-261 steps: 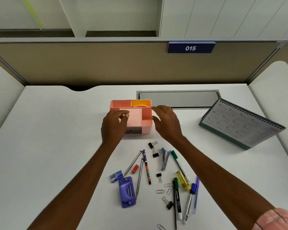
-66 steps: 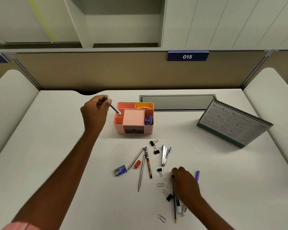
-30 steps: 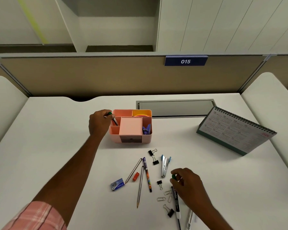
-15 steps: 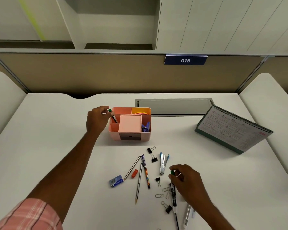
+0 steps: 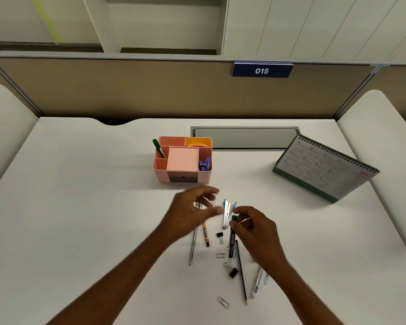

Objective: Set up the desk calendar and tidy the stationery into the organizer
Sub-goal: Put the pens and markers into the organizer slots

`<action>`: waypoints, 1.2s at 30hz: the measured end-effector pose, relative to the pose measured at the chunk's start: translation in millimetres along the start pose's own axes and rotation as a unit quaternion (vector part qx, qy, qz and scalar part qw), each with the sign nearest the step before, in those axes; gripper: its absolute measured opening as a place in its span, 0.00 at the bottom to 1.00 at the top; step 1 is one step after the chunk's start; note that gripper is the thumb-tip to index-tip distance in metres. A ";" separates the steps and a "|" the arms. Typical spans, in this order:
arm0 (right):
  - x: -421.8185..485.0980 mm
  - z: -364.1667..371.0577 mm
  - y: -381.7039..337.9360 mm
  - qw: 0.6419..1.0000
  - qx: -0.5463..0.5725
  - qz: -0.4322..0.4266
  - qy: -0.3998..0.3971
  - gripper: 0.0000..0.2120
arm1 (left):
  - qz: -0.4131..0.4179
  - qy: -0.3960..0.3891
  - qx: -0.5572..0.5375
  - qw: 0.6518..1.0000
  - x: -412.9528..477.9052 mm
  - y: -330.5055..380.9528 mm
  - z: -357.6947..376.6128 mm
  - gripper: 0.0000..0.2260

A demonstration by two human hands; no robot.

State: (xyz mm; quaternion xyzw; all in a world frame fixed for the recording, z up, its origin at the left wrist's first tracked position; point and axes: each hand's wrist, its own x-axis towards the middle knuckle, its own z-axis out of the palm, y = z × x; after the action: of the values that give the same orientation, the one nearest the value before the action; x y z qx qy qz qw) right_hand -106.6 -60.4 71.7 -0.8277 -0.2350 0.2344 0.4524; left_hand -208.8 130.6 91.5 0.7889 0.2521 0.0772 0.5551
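Observation:
A pink organizer [image 5: 161, 177] stands mid-desk with a green-capped pen [image 5: 158, 147] upright in its left slot, yellow notes at the back and a purple stapler [image 5: 204, 164] on the right. My right hand [image 5: 256, 227] grips a black green-capped marker [image 5: 231, 242] near its cap, the tip resting low over the desk. My left hand [image 5: 192, 211] hovers blurred just left of it, fingers spread and empty, above pencils [image 5: 193, 245] and a silver stapler remover [image 5: 227, 213]. The desk calendar [image 5: 324, 166] stands at the right.
Binder clips [image 5: 231, 270], paper clips [image 5: 222, 302], a black pencil [image 5: 241, 275] and white pens [image 5: 258, 281] lie scattered on the white desk near my hands. A grey cable hatch [image 5: 244, 137] sits behind the organizer. Beige partition walls close off the back.
My left hand let go of the green pen in the organizer's left slot and swung down toward my right hand. My right hand lifted the black marker's cap end slightly.

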 end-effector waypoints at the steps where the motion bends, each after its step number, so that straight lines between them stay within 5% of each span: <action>1: -0.9 0.0 -1.6 1.000 -0.002 -0.003 -0.002 0.12 | -0.004 -0.029 -0.006 1.000 -8.5 0.4 9.9 0.23; 4: -3.6 -0.1 -6.3 1.000 0.021 0.001 -0.010 0.10 | -0.004 -0.069 -0.014 0.997 -21.8 -3.8 30.3 0.25; 16: -19.8 -8.3 -7.7 0.990 0.137 0.033 -0.026 0.04 | -0.009 0.003 -0.006 1.000 -46.0 -12.9 43.7 0.17; 21: -12.0 -41.2 12.7 0.983 0.155 0.087 0.046 0.05 | -0.045 0.077 -0.059 0.994 -44.7 -13.2 14.4 0.15; 30: -13.7 -76.4 85.7 0.986 -0.031 0.131 0.098 0.05 | -0.017 0.261 -0.093 0.961 -15.2 -9.6 -70.8 0.12; 36: -32.2 -53.3 113.4 0.971 -0.165 0.170 0.027 0.08 | 0.008 0.345 -0.098 0.933 2.0 -8.5 -110.4 0.13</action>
State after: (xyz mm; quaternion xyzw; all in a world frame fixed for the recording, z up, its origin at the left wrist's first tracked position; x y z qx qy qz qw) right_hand -79.7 -168.3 5.5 -0.9248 -0.1141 0.2437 0.2689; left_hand -254.0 226.1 124.4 0.6576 0.4129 0.3735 0.5076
